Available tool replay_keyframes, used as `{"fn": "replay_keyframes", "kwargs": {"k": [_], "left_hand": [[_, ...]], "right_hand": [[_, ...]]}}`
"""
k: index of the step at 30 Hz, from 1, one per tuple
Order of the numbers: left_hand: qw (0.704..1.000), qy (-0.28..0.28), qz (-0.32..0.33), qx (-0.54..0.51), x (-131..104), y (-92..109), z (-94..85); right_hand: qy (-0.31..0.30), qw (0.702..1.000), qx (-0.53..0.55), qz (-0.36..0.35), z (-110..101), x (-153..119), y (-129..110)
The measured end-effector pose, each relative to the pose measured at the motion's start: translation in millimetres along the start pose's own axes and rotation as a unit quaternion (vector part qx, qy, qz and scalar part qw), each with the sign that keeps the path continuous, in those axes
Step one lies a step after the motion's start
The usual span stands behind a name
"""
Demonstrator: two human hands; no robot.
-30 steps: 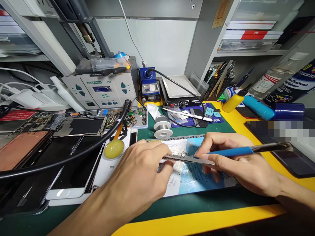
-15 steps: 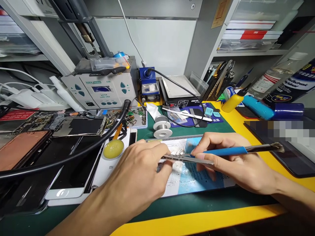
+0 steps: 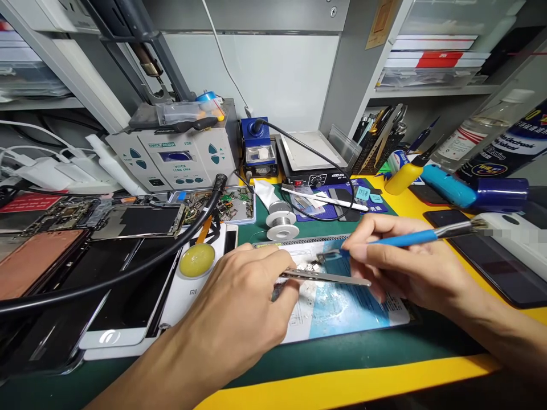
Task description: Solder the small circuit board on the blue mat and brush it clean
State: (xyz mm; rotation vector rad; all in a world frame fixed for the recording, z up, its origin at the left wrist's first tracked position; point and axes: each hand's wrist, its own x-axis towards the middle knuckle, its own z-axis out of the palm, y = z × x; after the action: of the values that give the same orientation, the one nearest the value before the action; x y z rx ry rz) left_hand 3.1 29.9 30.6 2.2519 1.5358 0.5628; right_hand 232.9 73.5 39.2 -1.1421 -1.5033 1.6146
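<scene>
My left hand (image 3: 252,290) is closed on metal tweezers (image 3: 331,277), whose tail end points right over a blue-and-white printed pad (image 3: 354,316). The tips of the tweezers are hidden by the fingers. My right hand (image 3: 405,270) pinches a blue-handled brush (image 3: 408,238). Its bristles point up to the right, and a narrow tip at its other end reaches the small metal parts (image 3: 311,265) on the pad. Whether that tip touches them I cannot tell.
A solder spool (image 3: 282,226) stands behind the pad. To the left lie phones and screens, a yellow round tin (image 3: 197,260) and a thick black hose (image 3: 171,262). A grey rework station (image 3: 179,151) stands at the back. A dark phone (image 3: 491,262) lies at right.
My right hand has turned and risen slightly, drawing away from the tweezers. The brush now angles more steeply, its narrow tip over the small parts. My left hand has barely moved.
</scene>
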Motion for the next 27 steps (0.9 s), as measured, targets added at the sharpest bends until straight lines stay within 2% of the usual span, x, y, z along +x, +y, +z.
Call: {"fn": "replay_keyframes", "kwargs": {"k": [5, 12, 20, 27], "left_hand": [[1.000, -0.007, -0.013, -0.002, -0.7, 0.0, 0.7], [1.000, 0.015, -0.019, -0.006, -1.6, -0.5, 1.8], [1.000, 0.011, -0.023, -0.015, -0.9, -1.6, 3.9], [0.998, 0.007, -0.023, -0.052, 0.3, 2.9, -3.0]], "right_hand": [[0.063, 0.993, 0.099, 0.031, -1.6, 7.0, 0.4], [0.057, 0.991, 0.112, 0.045, -1.9, 7.5, -1.5], [0.050, 0.991, 0.117, 0.045, -1.8, 8.1, -1.1], [0.046, 0.985, 0.155, 0.067, -5.6, 11.7, -2.4]]}}
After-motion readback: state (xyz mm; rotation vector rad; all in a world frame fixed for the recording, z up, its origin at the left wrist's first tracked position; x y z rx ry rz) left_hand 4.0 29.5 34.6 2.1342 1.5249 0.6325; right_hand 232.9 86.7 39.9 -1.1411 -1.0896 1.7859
